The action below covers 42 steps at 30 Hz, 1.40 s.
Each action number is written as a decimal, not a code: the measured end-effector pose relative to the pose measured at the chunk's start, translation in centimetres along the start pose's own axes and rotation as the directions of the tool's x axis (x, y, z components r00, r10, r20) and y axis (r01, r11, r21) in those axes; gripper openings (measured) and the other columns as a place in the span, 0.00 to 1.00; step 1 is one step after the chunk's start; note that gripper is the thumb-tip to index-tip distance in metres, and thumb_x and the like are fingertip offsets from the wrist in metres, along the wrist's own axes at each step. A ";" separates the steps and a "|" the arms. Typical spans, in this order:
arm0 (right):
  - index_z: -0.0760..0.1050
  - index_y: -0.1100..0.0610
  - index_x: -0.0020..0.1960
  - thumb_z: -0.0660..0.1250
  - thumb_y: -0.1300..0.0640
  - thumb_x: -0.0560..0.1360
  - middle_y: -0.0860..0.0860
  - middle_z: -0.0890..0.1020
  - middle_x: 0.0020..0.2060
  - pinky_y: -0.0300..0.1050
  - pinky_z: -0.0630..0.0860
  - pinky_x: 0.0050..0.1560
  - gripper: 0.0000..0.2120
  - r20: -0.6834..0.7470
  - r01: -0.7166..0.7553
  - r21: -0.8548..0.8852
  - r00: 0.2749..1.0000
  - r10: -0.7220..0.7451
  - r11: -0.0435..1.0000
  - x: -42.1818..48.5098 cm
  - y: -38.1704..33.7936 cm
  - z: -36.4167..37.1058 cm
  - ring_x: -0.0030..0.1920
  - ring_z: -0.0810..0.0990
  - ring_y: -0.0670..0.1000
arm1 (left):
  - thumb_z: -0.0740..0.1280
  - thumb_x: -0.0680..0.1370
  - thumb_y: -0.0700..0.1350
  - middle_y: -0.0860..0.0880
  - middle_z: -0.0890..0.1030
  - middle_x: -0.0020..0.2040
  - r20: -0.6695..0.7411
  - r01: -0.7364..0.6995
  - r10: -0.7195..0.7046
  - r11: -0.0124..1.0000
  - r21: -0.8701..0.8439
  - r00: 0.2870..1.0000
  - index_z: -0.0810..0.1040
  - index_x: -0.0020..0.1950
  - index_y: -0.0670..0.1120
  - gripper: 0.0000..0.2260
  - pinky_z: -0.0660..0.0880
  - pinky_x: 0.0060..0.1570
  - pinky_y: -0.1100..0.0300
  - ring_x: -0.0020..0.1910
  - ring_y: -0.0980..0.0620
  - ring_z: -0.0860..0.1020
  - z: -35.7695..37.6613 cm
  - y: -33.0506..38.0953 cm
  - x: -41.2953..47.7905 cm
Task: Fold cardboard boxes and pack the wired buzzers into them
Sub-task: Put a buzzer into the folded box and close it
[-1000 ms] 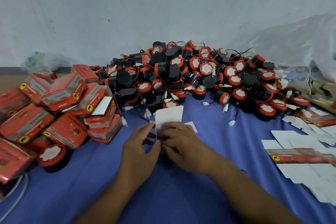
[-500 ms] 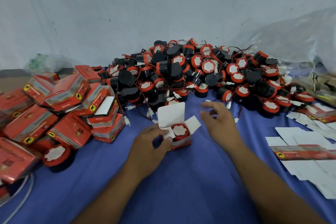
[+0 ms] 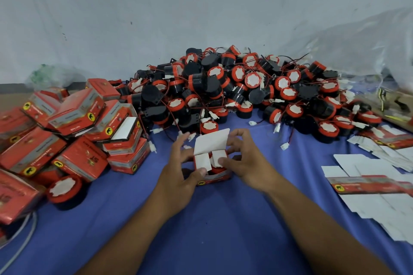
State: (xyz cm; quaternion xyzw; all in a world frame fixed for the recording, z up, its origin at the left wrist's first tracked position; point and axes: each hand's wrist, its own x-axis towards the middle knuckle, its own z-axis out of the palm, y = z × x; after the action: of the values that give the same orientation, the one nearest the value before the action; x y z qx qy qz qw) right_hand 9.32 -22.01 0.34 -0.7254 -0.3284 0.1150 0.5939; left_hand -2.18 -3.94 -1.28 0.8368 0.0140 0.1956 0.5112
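Loosely curled fingers [image 3: 237, 138]: left hand [image 3: 178, 171] grips box [image 3: 215, 179], right hand [image 3: 247, 163] holds lid [image 3: 211, 141].

boxes [image 3: 78, 116]: red, grey band | buzzers [image 3: 223, 87]: black, red | cloth [image 3: 223, 230]: blue

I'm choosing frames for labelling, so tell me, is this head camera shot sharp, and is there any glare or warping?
Head view: soft, even light, no hard glare; the open box and the buzzer pile look sharp; the flat cartons at the right edge and the packed boxes at the lower left look smeared; wide-angle warping stretches the forearms.
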 end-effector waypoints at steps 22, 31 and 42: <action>0.83 0.44 0.56 0.76 0.52 0.72 0.43 0.83 0.54 0.46 0.80 0.58 0.13 0.122 0.087 -0.033 0.989 -0.083 0.996 -0.4 -0.2 -0.1 0.57 0.82 0.47 | 0.62 0.78 0.55 0.68 0.72 0.61 0.027 -0.085 0.082 0.983 0.160 0.996 0.76 0.65 0.57 0.16 0.66 0.56 0.79 0.59 0.79 0.68 -0.5 -0.2 0.1; 0.80 0.40 0.62 0.70 0.54 0.78 0.37 0.76 0.63 0.37 0.76 0.60 0.15 0.183 0.159 -0.128 0.974 -0.134 0.979 -0.8 0.2 0.8 0.65 0.74 0.39 | 0.64 0.77 0.52 0.65 0.69 0.67 0.059 -0.123 0.114 0.976 0.180 0.992 0.74 0.70 0.50 0.21 0.66 0.62 0.76 0.63 0.79 0.65 -0.6 -0.4 -0.2; 0.47 0.39 0.80 0.60 0.40 0.81 0.49 0.47 0.81 0.48 0.59 0.76 0.33 0.408 0.382 -0.644 0.904 -0.125 0.663 -1.3 0.4 1.3 0.78 0.57 0.54 | 0.68 0.80 0.44 0.64 0.59 0.76 0.183 -0.181 0.124 0.924 0.337 0.975 0.64 0.77 0.51 0.27 0.56 0.69 0.76 0.72 0.73 0.56 -1.3 -0.9 -0.3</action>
State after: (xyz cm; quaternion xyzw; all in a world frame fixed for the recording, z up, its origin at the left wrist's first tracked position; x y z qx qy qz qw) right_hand 7.73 -21.80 -0.63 -0.8137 -0.5403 0.0134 0.2142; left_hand -2.75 -2.49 -1.62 0.9259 -0.0572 0.1624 0.3361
